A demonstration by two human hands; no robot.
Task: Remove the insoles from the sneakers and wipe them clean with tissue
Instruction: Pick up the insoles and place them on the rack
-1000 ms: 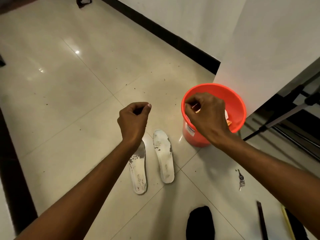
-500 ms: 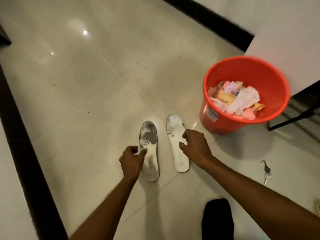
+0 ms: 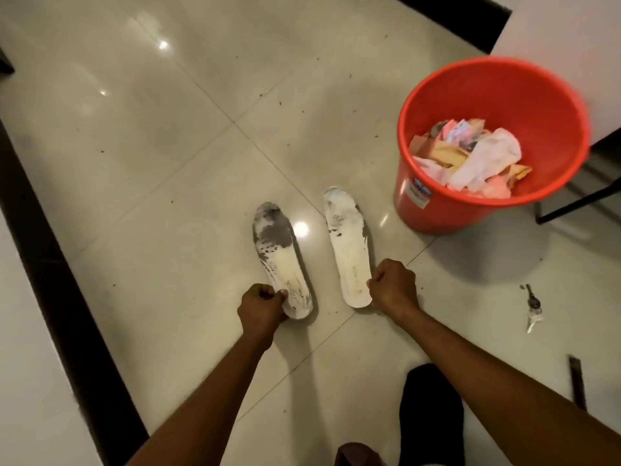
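Note:
Two white insoles lie side by side on the tiled floor, toes pointing away from me. The left insole [image 3: 280, 257] has a large grey stain over its toe half. The right insole [image 3: 349, 245] is mostly white with small dark marks near the toe. My left hand [image 3: 260, 307] pinches the heel end of the left insole, thumb on top. My right hand [image 3: 393, 285] grips the heel edge of the right insole the same way. Both insoles still rest flat on the floor. No sneakers are in view.
An orange bucket [image 3: 437, 210] holding crumpled tissues and paper scraps stands just right of the insoles. A bunch of keys [image 3: 532, 307] lies on the floor at the right. A dark sock-clad foot [image 3: 431, 408] is at the bottom. A black floor band [image 3: 50, 274] runs along the left.
One second ago my right hand was over the bucket and my left hand raised. Both hands have come down to the insoles' heel ends and closed on them.

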